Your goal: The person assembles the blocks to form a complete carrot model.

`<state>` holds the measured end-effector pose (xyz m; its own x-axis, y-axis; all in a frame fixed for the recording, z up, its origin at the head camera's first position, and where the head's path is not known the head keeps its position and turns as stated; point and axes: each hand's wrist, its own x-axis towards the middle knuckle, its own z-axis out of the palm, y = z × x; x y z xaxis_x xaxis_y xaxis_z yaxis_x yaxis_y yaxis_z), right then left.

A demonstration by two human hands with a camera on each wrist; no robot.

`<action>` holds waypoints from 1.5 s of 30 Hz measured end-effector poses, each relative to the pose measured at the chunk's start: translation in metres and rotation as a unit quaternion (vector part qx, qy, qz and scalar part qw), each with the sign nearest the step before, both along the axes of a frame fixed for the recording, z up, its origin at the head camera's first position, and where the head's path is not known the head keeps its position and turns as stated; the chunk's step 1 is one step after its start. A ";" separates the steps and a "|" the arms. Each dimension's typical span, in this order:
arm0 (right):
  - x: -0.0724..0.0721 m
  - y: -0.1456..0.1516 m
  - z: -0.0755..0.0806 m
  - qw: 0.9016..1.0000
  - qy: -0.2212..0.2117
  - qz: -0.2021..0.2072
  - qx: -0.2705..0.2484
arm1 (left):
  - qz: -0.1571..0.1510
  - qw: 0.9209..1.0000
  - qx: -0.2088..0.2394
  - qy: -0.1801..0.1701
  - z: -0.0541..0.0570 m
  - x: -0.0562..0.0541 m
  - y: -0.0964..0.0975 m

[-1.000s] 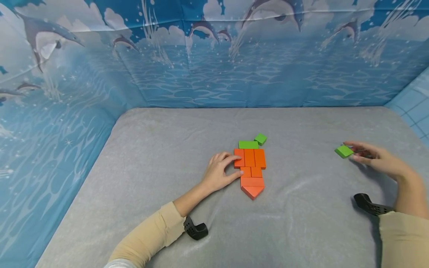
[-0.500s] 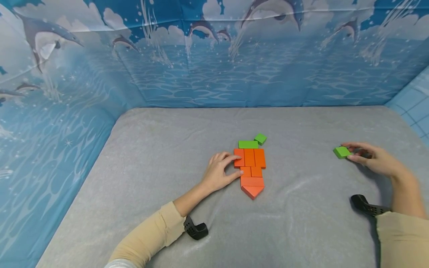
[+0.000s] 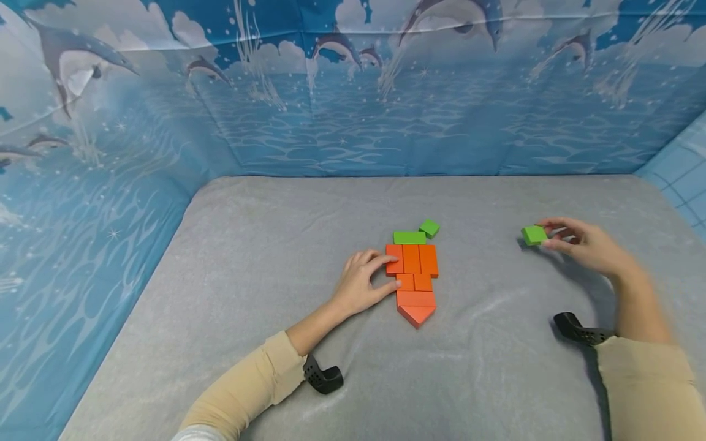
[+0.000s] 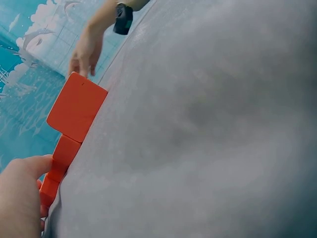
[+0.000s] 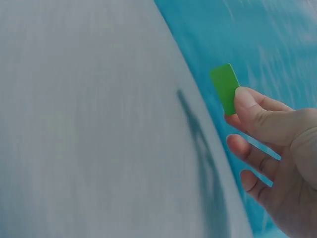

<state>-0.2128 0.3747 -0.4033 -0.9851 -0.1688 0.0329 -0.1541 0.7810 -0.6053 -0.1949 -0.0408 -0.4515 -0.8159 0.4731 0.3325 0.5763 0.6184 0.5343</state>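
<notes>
My right hand (image 3: 587, 245) pinches a small green block (image 3: 534, 235) between thumb and fingers, raised over the right part of the table; the right wrist view shows this green block (image 5: 225, 89) at the fingertips. At the middle, orange blocks (image 3: 411, 260) lie together, ending in a triangular block (image 3: 417, 315) at the near end. A green rectangular block (image 3: 409, 237) adjoins their far end, and a turned green block (image 3: 429, 229) sits at its right corner. My left hand (image 3: 357, 286) rests at the left edge of the orange blocks, thumb and index finger touching them.
Grey cloth covers the table (image 3: 248, 245). Behind it and at the left hangs a blue dolphin-print curtain (image 3: 353, 122). Black curved wrist mounts stick out beside the left sleeve (image 3: 254, 373) and the right sleeve (image 3: 645, 386).
My right hand has moved left and slightly away from me, carrying the green block and lifting it. The left hand and the laid blocks have stayed in place.
</notes>
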 end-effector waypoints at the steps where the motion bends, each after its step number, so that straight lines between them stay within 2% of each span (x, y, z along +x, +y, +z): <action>1: -0.004 -0.008 0.003 1.000 0.001 0.004 -0.003 | 0.000 1.000 0.000 0.000 0.000 0.000 0.000; 5: -0.021 -0.043 0.014 1.000 0.001 0.026 -0.018 | 0.001 1.000 0.000 0.000 0.001 0.000 0.000; 8: -0.035 -0.070 0.018 0.998 0.009 0.059 -0.032 | 0.001 1.000 0.000 0.001 0.001 0.000 0.000; 13: -0.054 -0.112 0.017 0.990 0.025 0.125 -0.053 | 0.000 1.000 0.002 0.001 0.000 0.000 0.000; 19: -0.071 -0.153 0.011 0.986 0.002 0.153 -0.072 | 0.000 1.000 0.003 0.002 0.000 -0.001 0.000; 31: -0.084 -0.200 -0.002 0.981 -0.012 0.185 -0.061 | -0.003 1.000 -0.001 0.001 0.001 -0.001 -0.001; 45: -0.086 -0.211 -0.008 0.981 -0.014 0.185 -0.050 | -0.001 1.000 0.001 0.008 0.000 -0.002 0.000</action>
<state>-0.2984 0.1635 -0.4115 -0.8578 -0.5124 0.0411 -0.3978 0.6111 -0.6843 -0.1966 -0.0410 -0.4514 -0.8093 0.4748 0.3459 0.5863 0.6158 0.5264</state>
